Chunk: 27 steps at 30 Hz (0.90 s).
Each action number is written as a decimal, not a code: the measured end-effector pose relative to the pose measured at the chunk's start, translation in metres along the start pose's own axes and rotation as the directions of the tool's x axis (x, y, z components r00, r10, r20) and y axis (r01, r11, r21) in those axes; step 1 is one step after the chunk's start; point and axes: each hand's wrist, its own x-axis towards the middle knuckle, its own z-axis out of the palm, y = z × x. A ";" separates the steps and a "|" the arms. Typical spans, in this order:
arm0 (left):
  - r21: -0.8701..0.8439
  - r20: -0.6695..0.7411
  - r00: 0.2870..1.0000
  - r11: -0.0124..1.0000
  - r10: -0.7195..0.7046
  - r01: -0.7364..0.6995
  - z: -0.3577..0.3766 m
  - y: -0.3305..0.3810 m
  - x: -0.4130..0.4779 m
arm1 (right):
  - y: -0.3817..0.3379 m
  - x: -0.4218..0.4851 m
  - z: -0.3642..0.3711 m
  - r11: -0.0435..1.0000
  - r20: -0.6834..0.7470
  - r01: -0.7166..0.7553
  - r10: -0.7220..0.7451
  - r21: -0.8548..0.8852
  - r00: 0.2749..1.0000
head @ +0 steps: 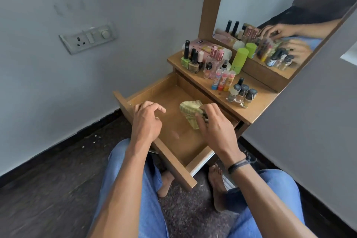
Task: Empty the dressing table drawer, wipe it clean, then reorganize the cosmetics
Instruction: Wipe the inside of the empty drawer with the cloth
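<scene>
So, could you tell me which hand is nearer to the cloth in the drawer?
Right. The right hand holds the cloth at its right edge; the left hand is apart from it, over the left part of the drawer.

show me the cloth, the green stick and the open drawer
cloth [190, 110], head view, on its striped upper fold
green stick [239, 60], head view, on the middle of its body
drawer [178, 137], head view, on its bare wooden floor

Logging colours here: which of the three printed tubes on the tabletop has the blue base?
The leftmost tube, closest to the open drawer; the middle tube has a red base, the rightmost tube a yellow one.
</scene>
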 end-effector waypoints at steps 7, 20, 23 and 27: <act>-0.038 -0.024 0.999 0.998 -0.048 0.047 0.004 -0.012 0.010 | -0.001 0.004 0.025 0.996 0.548 -0.007 0.057 -0.093 0.834; 0.013 -0.310 0.949 0.997 -0.066 0.073 0.012 -0.017 0.015 | -0.011 0.016 0.060 0.941 0.440 -0.157 0.281 -0.299 0.853; 0.001 -0.313 0.948 0.998 -0.064 0.068 0.012 -0.018 0.015 | -0.012 0.021 0.068 0.959 0.454 -0.158 0.252 -0.234 0.855; -0.012 -0.331 0.940 0.996 -0.084 0.085 0.017 -0.018 0.016 | -0.008 0.038 0.064 0.972 0.322 -0.235 0.231 -0.025 0.918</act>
